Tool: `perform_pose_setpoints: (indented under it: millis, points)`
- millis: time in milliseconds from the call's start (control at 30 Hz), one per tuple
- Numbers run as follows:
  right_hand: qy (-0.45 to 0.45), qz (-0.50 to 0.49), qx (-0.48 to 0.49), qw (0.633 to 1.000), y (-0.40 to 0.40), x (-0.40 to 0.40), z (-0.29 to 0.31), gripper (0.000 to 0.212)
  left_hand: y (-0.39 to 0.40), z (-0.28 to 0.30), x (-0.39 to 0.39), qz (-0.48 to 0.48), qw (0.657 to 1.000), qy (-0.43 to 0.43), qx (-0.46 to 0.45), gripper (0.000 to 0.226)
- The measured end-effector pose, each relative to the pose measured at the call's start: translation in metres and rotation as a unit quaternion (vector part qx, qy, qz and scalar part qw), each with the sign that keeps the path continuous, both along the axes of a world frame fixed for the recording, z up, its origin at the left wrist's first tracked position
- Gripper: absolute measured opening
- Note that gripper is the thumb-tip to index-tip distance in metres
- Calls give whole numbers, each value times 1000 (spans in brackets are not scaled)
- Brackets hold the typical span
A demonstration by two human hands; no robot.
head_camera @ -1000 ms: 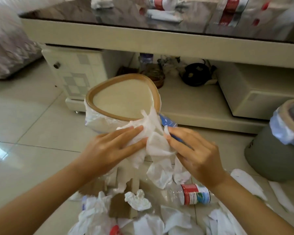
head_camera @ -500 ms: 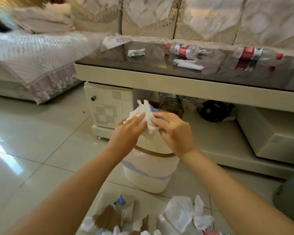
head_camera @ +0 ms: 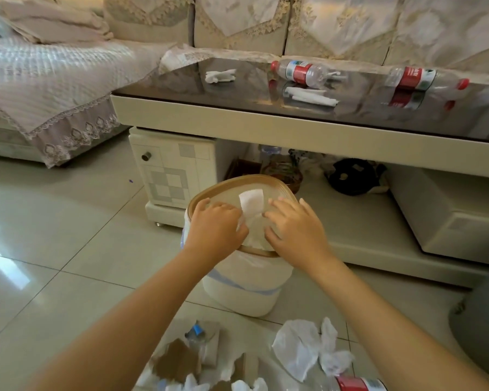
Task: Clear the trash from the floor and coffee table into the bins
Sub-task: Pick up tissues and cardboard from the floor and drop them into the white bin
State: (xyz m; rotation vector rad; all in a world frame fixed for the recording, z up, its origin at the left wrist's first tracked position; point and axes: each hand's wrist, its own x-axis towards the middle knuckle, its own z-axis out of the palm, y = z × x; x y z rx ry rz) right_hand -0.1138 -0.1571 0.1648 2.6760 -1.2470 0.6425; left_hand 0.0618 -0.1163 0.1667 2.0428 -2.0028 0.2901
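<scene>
A white tissue (head_camera: 251,201) sits in the mouth of the cream waste bin (head_camera: 246,283), just inside its tan rim, with more pale paper below it between the two hands. The left hand (head_camera: 213,228) rests at the near-left rim, fingers bent down toward the paper; whether it pinches the tissue or merely presses it cannot be told from this angle. The right hand (head_camera: 292,227) hovers over the near-right rim with fingers spread and relaxed, grasping nothing.

This load looks as good as delivered, but the job is at an early stage. On the floor in front of the bin lie a crumpled white tissue (head_camera: 302,345), torn cardboard scraps (head_camera: 178,359), a crushed bottle with a blue cap (head_camera: 198,333), more tissues at the bottom edge and a red-labelled bottle (head_camera: 359,384).

The glass coffee table (head_camera: 237,111) behind the bin is untouched: a wadded tissue (head_camera: 219,76), a folded tissue (head_camera: 311,96) and two red-labelled plastic bottles (head_camera: 301,71) (head_camera: 424,79) lie on it.

A second, grey bin (head_camera: 480,328) shows at the right edge, presumably for the bottles.
</scene>
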Motion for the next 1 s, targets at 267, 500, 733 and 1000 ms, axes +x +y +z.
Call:
perform_pose_setpoints:
  millis: [267,500,733,1000]
  points:
    - [-97,-30,-37,994,36,-54,-13,24,28,-8,-34,22,998,34,-38,44]
    - [-19,-55,-34,998,66,-106,-56,41,54,-29,-85,-163,977,20,-138,50]
    - [24,-108,31,993,89,-161,-110,41,72,-99,-126,-278,957,-59,-54,51]
    - [84,-155,140,974,102,-200,-162,43,53,-173,-143,-289,929,-133,190,106]
